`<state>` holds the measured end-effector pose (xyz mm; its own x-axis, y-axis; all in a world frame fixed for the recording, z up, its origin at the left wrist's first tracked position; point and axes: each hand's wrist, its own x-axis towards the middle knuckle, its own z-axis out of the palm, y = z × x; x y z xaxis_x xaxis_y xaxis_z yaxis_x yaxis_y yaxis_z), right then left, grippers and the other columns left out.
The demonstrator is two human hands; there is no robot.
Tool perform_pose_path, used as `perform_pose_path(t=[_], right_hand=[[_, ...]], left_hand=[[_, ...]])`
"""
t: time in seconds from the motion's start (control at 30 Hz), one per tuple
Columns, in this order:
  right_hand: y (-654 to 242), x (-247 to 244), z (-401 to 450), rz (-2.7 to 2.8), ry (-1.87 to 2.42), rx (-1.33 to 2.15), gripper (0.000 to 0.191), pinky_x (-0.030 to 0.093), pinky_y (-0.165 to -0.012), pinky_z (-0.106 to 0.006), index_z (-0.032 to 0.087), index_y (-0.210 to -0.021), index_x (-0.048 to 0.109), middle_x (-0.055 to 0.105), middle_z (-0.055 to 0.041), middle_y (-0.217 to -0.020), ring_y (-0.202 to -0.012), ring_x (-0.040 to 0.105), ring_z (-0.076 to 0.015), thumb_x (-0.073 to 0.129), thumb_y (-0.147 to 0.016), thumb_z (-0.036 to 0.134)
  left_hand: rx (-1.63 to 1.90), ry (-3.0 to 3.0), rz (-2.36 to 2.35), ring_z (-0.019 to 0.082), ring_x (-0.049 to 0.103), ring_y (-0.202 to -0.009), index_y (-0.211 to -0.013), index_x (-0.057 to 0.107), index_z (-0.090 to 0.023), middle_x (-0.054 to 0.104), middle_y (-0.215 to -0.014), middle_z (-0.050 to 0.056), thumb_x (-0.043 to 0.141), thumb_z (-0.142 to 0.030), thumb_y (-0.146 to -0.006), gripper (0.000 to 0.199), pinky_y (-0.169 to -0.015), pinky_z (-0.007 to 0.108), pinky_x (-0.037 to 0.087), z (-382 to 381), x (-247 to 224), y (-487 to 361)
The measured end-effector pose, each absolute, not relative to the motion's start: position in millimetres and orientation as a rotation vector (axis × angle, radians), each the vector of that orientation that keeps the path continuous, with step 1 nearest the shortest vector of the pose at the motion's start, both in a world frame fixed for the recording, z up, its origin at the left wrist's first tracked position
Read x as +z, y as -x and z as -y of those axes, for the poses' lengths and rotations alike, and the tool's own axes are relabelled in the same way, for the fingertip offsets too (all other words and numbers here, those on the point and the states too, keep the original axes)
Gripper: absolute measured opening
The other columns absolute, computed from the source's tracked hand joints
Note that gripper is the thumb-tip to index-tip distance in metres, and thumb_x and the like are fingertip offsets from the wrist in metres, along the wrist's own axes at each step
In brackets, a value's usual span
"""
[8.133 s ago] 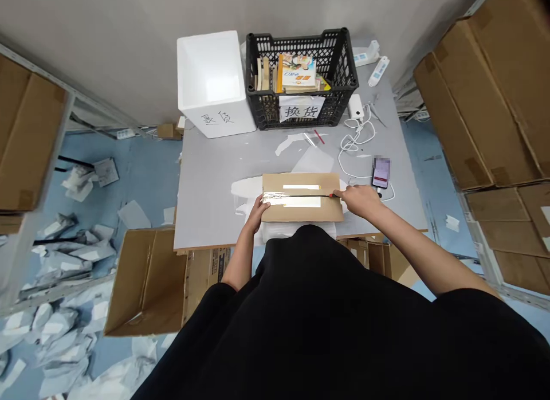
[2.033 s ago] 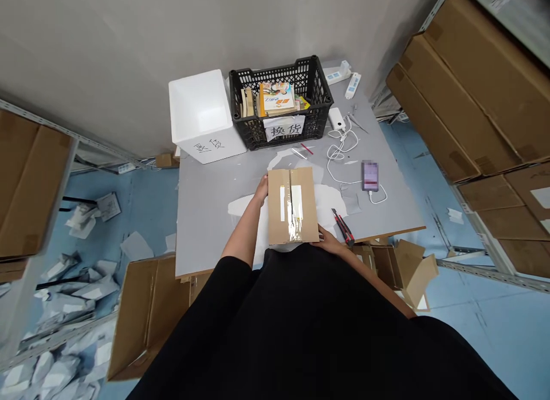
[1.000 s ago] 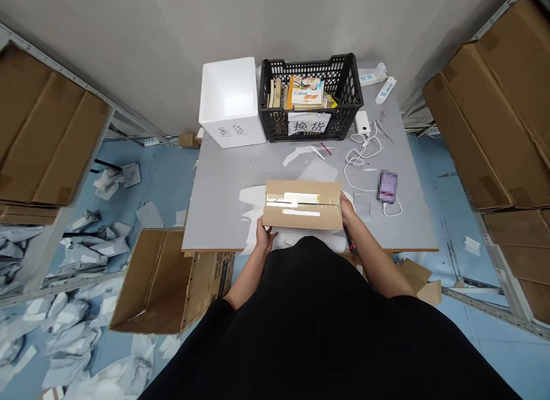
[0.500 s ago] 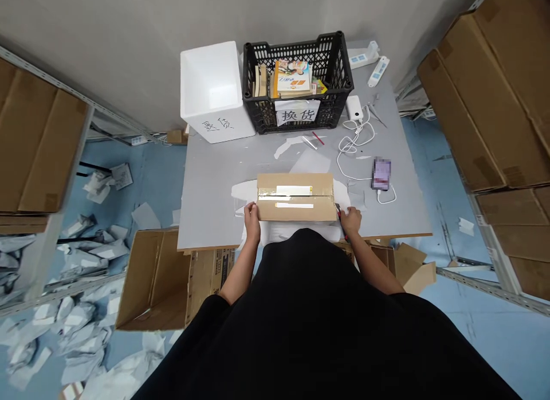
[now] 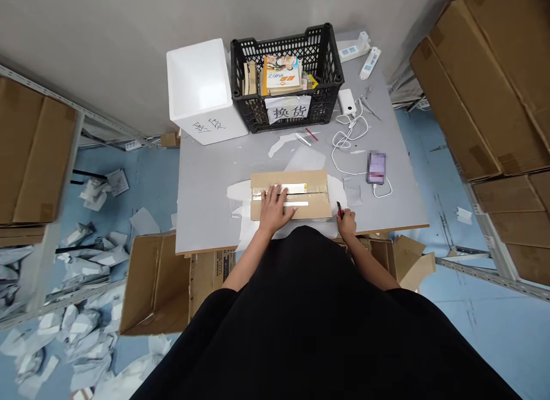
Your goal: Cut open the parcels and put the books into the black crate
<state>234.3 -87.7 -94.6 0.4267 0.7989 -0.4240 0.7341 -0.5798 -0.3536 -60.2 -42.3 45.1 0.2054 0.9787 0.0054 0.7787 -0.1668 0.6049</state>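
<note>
A taped brown cardboard box (image 5: 315, 202) lies near the front edge of the grey table, on top of white wrapping (image 5: 240, 192). Clear tape and white label strips run along its upper face. My left hand (image 5: 273, 212) rests on the left part of that face, fingers spread. To the right of the box, my right hand (image 5: 347, 222) is wrapped round a utility knife (image 5: 340, 210) with a dark tip and some red on its body. The knife points away from me and stands apart from the box.
Behind the box stand a white foam bin (image 5: 197, 85) and a black plastic crate (image 5: 287, 113) of books. A phone (image 5: 376, 167) on a white cable lies at right. An open carton (image 5: 141, 285) stands below the table's left side; wrapped parcels (image 5: 86, 325) cover the floor.
My left hand has moved from the box's left edge onto its upper face. My right hand has turned the knife upward, away from the box's side. The view has shifted slightly.
</note>
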Motion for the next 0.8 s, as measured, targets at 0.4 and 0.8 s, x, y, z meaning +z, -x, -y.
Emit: perform_pose_path(t=[0.4,0.8], right_hand=[[-259.5,19.0,48.1,1.057,1.589,1.578,0.064,0.052,-0.047,-0.028,0.025,-0.138,0.047,0.065,0.0018,-0.076,-0.050,0.058,-0.0136,0.067,-0.083,0.051],[-247.4,33.3,28.3,1.128,1.519,1.636,0.070,0.046,-0.040,-0.023,0.031,-0.151,0.046,0.061,0.0030,-0.070,-0.045,0.050,-0.0088,0.067,-0.085,0.033]], left_hand=[[0.381,-2.168,-1.484,0.042,0.012,-0.154,-0.152,0.044,-0.026,0.030,-0.164,0.011,0.067,-0.077,-0.070,0.099,-0.124,0.059,-0.009,39.5,37.8,41.6],[0.437,-2.092,-1.474,0.043,0.008,-0.155,-0.152,0.044,-0.028,0.028,-0.165,0.010,0.068,-0.077,-0.068,0.100,-0.125,0.059,-0.007,42.1,35.5,38.4]])
